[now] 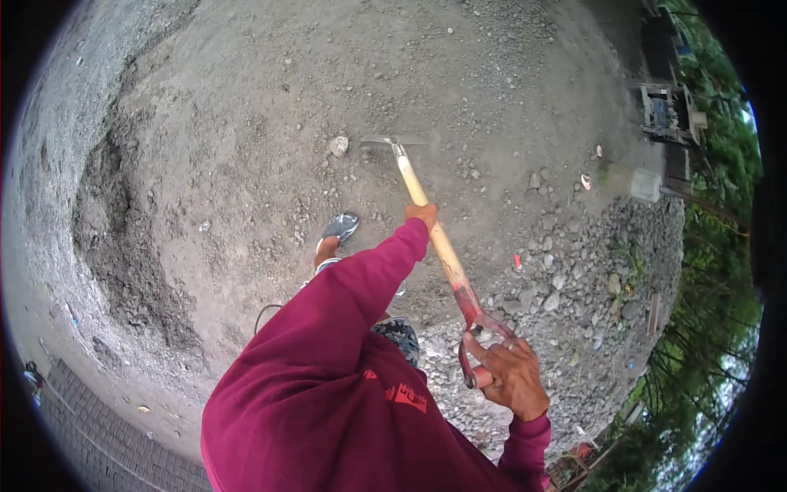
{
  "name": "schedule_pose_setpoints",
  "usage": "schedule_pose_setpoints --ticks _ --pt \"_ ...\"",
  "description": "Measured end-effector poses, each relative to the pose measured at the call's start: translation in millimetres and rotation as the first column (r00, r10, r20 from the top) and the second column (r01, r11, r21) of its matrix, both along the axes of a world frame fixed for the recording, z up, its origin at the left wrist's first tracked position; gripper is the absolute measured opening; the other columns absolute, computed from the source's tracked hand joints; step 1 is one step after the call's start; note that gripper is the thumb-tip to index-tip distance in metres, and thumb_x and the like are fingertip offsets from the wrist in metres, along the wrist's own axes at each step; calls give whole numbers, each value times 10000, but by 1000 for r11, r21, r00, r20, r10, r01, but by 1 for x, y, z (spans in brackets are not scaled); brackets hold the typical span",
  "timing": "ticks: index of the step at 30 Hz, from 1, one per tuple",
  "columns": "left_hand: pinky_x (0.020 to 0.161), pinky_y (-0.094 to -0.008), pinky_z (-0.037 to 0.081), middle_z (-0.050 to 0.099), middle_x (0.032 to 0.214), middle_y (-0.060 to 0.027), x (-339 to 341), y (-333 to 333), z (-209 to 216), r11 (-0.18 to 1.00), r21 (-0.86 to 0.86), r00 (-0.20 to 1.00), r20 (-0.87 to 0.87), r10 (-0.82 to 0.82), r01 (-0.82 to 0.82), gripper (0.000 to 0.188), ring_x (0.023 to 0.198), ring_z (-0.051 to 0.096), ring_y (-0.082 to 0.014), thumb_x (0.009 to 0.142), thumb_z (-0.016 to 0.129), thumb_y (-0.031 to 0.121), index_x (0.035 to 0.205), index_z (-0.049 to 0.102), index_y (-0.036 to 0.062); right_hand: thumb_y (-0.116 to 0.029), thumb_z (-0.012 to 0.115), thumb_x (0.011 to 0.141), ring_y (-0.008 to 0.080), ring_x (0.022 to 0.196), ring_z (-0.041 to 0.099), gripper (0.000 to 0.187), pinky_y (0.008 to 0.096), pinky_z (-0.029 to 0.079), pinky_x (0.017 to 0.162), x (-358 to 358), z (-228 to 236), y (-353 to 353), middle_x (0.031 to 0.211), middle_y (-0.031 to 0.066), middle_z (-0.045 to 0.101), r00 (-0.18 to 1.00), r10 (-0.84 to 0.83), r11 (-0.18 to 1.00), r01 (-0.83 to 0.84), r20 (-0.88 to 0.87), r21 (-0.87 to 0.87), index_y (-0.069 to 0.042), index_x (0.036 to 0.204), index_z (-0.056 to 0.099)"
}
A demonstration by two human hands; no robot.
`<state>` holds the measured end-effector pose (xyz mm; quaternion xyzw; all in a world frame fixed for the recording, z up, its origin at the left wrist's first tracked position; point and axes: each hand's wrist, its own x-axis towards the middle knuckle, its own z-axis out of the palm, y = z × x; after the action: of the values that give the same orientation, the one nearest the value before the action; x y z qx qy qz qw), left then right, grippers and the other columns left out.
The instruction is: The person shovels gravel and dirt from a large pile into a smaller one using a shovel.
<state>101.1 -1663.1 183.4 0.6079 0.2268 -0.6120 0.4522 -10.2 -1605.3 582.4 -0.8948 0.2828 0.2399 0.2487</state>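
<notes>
Two hands on one shovel [447, 256], and it runs slantwise from your right hand up past your left! Red print [410, 397] marks the front of your maroon sweatshirt [303, 361], left of your right hand, folds bending its characters. Your left hand [422, 215] is wrapped round the pale wooden shaft; your right hand [515, 373] curls on the red D-shaped handle [470, 307]. Out beyond your left hand goes the blade [379, 145], nearly edge-on, one pale stone [338, 146] just beside its left end; whether it touches the ground, you can't tell. One grey shoe [342, 226] shows left of that hand, one small red scrap [517, 261] above your right, with uncountable grey rubble [582, 287] beyond.
</notes>
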Motion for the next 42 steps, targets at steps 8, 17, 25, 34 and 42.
schedule_pose_setpoints --ticks 8,17,25,34,42 --pt "429 -379 495 577 691 -117 23 42 4 944 -178 956 35 290 -279 208 504 586 -222 783 588 147 917 499 16 -134 734 670 174 679 529 655 355 450 893 -55 -41 -2 678 -14 485 982 178 981 -183 68 68 -234 1295 562" --pt "505 -398 533 593 740 -173 55 18 -49 947 -45 928 188 322 -319 391 558 615 -282 818 564 231 1013 491 -100 -113 689 715 194 756 581 610 374 422 857 -81 -151 -66 711 32 549 894 339 937 -348 293 -24 -196 1300 535" --pt "496 -424 532 606 789 -237 -150 -4 -44 946 91 944 145 296 -311 478 531 627 -329 800 572 257 1033 496 -153 -209 709 705 172 711 576 424 338 422 799 -238 -98 -116 675 10 577 865 444 894 -445 235 -52 -154 1122 662" --pt "556 -425 488 547 678 -116 -308 -90 19 942 2 903 -283 324 -337 258 568 553 -272 801 545 205 960 473 15 -296 800 625 174 821 532 460 417 326 931 -281 52 -183 744 -18 513 900 365 923 -383 240 35 -160 1045 671" --pt "529 -431 490 541 681 -105 -264 -158 40 913 -19 901 -168 399 -408 250 544 558 -259 809 548 215 950 464 27 -68 726 663 233 1068 539 668 453 336 1003 -305 5 -188 1180 125 525 672 -283 796 562 684 -223 -69 1297 515"
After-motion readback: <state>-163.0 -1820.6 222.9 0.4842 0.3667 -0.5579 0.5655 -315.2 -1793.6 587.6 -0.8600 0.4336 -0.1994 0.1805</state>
